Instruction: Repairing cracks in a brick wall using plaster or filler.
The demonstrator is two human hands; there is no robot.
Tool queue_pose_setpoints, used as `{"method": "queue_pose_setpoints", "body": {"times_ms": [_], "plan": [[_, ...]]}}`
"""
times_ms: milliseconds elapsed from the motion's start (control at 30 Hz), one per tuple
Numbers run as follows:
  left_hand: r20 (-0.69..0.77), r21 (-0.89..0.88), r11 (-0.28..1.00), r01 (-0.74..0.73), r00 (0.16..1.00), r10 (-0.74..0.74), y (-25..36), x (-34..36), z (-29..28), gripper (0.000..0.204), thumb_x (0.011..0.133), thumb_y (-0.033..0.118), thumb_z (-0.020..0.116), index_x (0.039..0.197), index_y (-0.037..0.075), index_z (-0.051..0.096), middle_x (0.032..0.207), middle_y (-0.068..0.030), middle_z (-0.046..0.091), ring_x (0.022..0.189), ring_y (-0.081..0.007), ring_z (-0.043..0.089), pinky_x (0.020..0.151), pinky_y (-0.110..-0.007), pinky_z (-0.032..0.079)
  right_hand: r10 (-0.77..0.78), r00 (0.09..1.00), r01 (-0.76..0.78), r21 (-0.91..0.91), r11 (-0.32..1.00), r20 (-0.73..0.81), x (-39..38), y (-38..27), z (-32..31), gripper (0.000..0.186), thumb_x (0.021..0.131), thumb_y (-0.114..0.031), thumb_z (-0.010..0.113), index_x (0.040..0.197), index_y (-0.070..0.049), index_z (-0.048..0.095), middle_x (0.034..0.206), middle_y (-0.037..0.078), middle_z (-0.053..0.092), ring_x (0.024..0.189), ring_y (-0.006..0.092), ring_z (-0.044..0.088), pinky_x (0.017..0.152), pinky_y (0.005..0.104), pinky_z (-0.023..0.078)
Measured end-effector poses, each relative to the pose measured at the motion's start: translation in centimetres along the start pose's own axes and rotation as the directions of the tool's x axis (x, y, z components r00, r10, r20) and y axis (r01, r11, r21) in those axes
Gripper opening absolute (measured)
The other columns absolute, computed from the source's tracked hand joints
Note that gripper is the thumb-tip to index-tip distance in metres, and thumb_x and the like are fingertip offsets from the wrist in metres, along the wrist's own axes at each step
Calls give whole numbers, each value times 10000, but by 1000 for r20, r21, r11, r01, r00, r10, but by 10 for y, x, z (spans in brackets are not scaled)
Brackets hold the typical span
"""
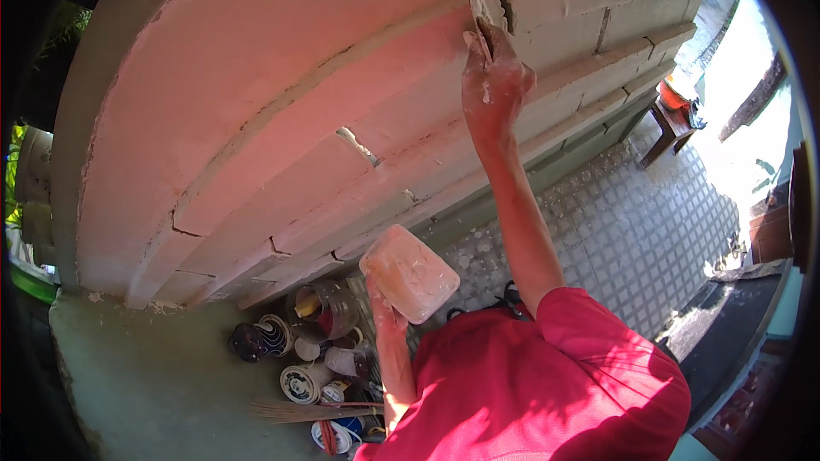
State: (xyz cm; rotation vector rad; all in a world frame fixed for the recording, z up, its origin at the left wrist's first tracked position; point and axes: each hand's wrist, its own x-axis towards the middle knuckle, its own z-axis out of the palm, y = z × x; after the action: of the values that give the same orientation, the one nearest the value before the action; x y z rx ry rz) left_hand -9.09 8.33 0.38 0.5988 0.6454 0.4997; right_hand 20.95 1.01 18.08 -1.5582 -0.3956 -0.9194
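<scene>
My right hand [498, 87] is raised to the wall and closed around a putty knife [477, 7] smeared with white paste. The blade points up beside a dark crack [500, 2] with pale filler around it, in a ledge of the panelled wall [333, 111]. Low in front of my body, my left hand [384, 306] grips a shallow rounded plastic tub [412, 273] from its left side. Whitish paste coats the tub. Its underside and some of my left fingers are hidden.
Buckets and cans [301, 382] crowd the floor at lower left, with a straw broom [295, 411] among them. Patterned tiles [632, 213] run along the wall's foot. A small wooden stool [668, 132] bearing an orange thing stands far right. An open slot [359, 147] breaks the wall's middle.
</scene>
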Motion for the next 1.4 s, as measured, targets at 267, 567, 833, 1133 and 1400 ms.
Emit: {"method": "queue_pose_setpoints", "body": {"times_ms": [267, 567, 833, 1133, 1400], "plan": [[39, 60, 997, 46, 998, -48, -3, 3, -2, 549, 923, 450, 508, 1325, 83, 437, 1245, -68, 553, 1115, -242, 572, 940, -391, 495, -183, 982, 186, 304, 934, -40, -46, -28, -4, 381, 801, -5, 573, 1182, 10, 582, 872, 213, 665, 770, 376, 655, 686, 382, 517], [26, 76, 997, 11, 1000, -13, -1, -15, 3, 576, 924, 471, 503, 1346, 88, 420, 1276, -82, 535, 1148, -255, 550, 965, -421, 478, 124, 984, -121, -31, 992, 131, -4, -18, -8, 427, 745, 83, 505, 1166, 90, 575, 939, 272, 643, 804, 401, 645, 720, 407, 513], [18, 23, 999, 34, 999, -34, 8, -12, -12, 555, 935, 465, 489, 1348, 98, 431, 1297, -83, 531, 1157, -259, 546, 975, -423, 473, -43, 977, -7, 231, 973, 209, -75, -44, 20, 569, 710, 114, 486, 1279, 81, 485, 1119, 302, 575, 982, 431, 591, 826, 423, 503], [70, 21, 1000, 14, 997, -15, 11, -10, -12, 602, 917, 486, 504, 1354, 82, 414, 1299, -85, 523, 1168, -262, 536, 971, -435, 474, 80, 995, -78, -39, 996, 53, -8, -6, -12, 404, 824, 42, 486, 1204, -23, 605, 885, 262, 641, 810, 378, 650, 727, 355, 515], [58, 4, 999, 52, 997, -52, 9, -1, -16, 563, 920, 450, 514, 1339, 85, 424, 1277, -79, 527, 1145, -262, 545, 967, -423, 475, 41, 983, -53, 66, 996, 180, -37, -28, -16, 463, 734, 69, 500, 1189, 31, 579, 891, 258, 615, 782, 409, 622, 679, 410, 505]]}}
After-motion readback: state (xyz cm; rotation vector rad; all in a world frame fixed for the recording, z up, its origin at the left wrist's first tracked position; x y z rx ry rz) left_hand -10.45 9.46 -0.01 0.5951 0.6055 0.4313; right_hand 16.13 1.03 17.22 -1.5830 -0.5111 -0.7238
